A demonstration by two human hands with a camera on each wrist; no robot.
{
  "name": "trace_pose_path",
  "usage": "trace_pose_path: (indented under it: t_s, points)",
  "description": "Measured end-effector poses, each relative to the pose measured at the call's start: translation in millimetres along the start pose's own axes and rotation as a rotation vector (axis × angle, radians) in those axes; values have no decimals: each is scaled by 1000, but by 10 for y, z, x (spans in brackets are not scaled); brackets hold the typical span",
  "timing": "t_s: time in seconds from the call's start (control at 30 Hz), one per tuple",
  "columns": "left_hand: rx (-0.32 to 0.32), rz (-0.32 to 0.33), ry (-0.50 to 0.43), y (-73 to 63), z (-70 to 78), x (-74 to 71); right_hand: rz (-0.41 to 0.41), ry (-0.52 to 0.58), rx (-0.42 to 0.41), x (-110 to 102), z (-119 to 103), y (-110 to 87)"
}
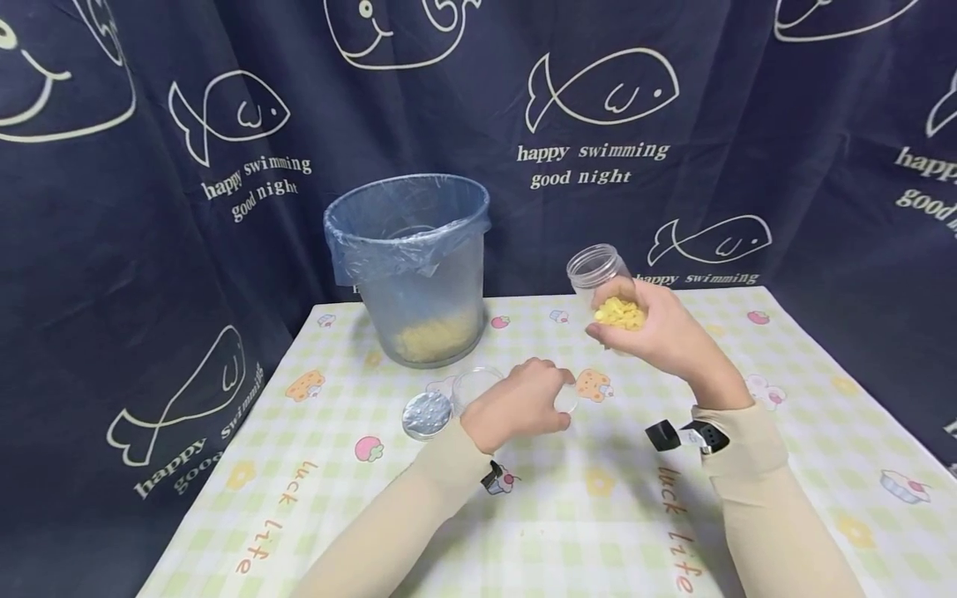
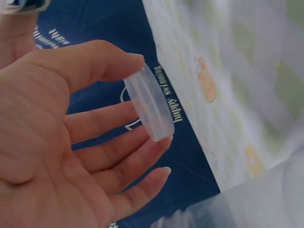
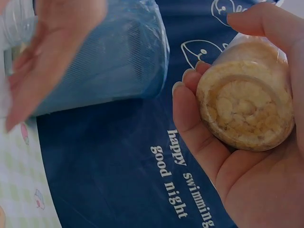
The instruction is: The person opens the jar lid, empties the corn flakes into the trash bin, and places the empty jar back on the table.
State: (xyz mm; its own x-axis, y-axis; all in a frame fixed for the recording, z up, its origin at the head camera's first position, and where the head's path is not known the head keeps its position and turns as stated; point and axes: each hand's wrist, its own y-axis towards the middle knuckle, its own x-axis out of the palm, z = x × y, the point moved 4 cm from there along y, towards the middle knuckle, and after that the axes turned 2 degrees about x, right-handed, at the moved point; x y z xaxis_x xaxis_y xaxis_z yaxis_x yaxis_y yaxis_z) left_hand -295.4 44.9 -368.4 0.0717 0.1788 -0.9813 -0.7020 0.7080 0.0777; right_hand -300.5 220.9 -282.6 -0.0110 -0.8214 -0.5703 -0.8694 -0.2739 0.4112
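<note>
My right hand (image 1: 661, 320) grips a clear plastic jar (image 1: 596, 267) above the table, its open threaded mouth tilted up and to the left. Yellow pieces (image 1: 620, 313) lie in the lower part of this jar; the right wrist view shows them through the jar's base (image 3: 246, 104). With thumb and fingers, my left hand (image 1: 522, 403) pinches a translucent round lid (image 2: 151, 102) by its edge, held low over the table. Partly hidden behind that hand is another clear container (image 1: 475, 380). Beside it lies a silver foil disc (image 1: 427, 414).
A translucent bin (image 1: 419, 282) lined with a blue bag stands at the back left, with yellowish material in its bottom. The checked tablecloth (image 1: 568, 540) covers the table. A dark blue curtain (image 1: 449, 116) hangs behind and at both sides.
</note>
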Motion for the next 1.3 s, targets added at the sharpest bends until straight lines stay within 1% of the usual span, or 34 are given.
trace_pose_path:
  t_s: [0.13,0.27,0.4,0.63,0.73,0.9,1.13,1.2,1.3]
  points:
    - [-25,-40,23,28,2,108,24,14,29,-94,30,-22]
    - [-50,-56,18,41,5,171,47,38,58,-206,60,-38]
    - [-70,-69,8,37,9,207,78,52,79,-311,102,-50]
    - [-74,-79,1,0,6,241,129,101,72,-455,173,-77]
    - [-77,-77,8,-18,-3,252,147,99,75,-500,204,-85]
    - [-88,-81,42,-28,-3,266,150,99,81,-521,235,-72]
    - [-127,-144,94,-10,-1,360,144,111,110,-513,273,-77]
    - [-129,-153,120,-6,3,383,145,110,112,-506,277,-75]
    - [-139,-166,131,-5,15,397,145,113,117,-497,287,-71]
